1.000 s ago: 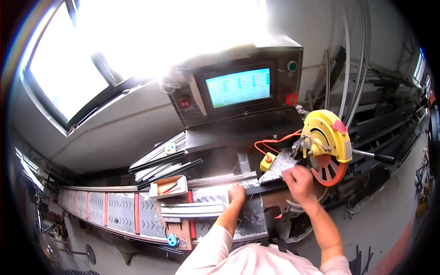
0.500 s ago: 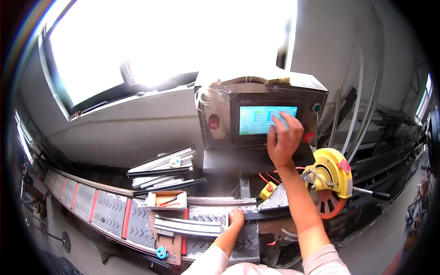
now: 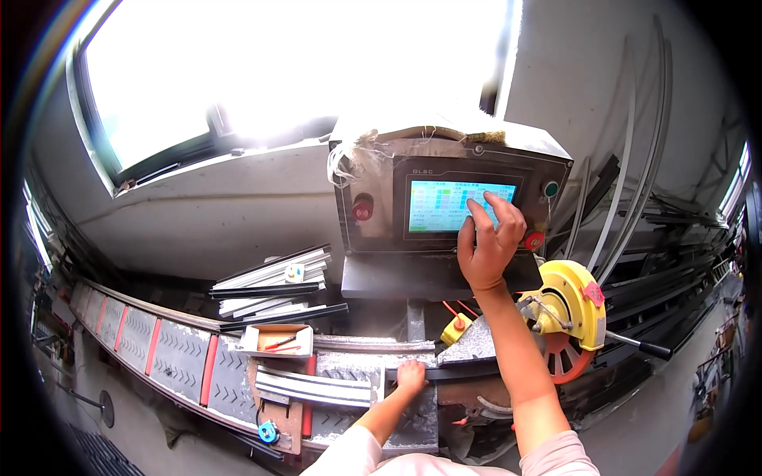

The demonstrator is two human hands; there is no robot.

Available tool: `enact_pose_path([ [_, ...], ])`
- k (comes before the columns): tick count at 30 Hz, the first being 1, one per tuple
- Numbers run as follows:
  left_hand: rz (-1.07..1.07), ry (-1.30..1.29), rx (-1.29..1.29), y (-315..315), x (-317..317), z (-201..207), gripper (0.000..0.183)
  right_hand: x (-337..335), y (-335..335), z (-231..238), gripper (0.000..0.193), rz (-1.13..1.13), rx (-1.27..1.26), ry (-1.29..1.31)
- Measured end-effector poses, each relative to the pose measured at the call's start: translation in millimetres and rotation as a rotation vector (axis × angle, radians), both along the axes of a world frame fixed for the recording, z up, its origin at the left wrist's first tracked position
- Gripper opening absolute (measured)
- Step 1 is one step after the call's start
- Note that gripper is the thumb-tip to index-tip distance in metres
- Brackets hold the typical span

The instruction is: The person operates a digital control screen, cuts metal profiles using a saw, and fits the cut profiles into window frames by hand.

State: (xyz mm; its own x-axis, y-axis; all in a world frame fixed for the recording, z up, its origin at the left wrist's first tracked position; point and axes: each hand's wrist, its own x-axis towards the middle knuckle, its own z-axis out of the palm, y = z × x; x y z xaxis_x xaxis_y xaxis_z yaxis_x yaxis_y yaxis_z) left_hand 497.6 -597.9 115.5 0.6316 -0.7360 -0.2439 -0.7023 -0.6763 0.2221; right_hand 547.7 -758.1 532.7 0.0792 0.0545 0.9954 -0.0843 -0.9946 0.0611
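My right hand (image 3: pixel 494 242) is raised in front of a lit touchscreen (image 3: pixel 436 208), fingers apart, with its fingertips at the right part of the screen. The screen is set in a dark control panel (image 3: pixel 379 186). Lower down, my left hand (image 3: pixel 411 375) is closed over the end of a dark bar-like profile (image 3: pixel 464 372) lying along the bench toward the saw. Its fingertips are partly hidden. Just left of that hand lie pale, striped profile pieces (image 3: pixel 317 387). Beyond my right forearm stands a cutting saw with a yellow guard (image 3: pixel 575 293) and an orange-red disc (image 3: pixel 567 358).
On the long bench (image 3: pixel 178 361) sits an open box (image 3: pixel 252 339) with red and black pens. A blue tape measure (image 3: pixel 268 431) lies near its front edge. Behind are stacked profiles (image 3: pixel 274 289). Red emergency buttons (image 3: pixel 362 208) flank the screen. The saw's handle (image 3: pixel 647 347) juts right.
The whole view has shifted slightly, so the bench and panel sit a little further left. My right hand stays at the screen, and my left stays on the dark profile.
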Motion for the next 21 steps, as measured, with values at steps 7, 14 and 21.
enact_pose_path([
  [7,0.020,-0.043,-0.233,-20,-15,-12,0.026,4,7,-1,0.030,0.010,-0.015,0.028],
  [14,-0.047,0.076,-0.070,-29,-17,0,0.045,3,5,0,0.031,0.000,-0.013,0.024],
  [21,0.006,0.057,-0.074,-38,-20,-2,0.046,3,3,-1,0.030,0.013,-0.004,0.015],
])
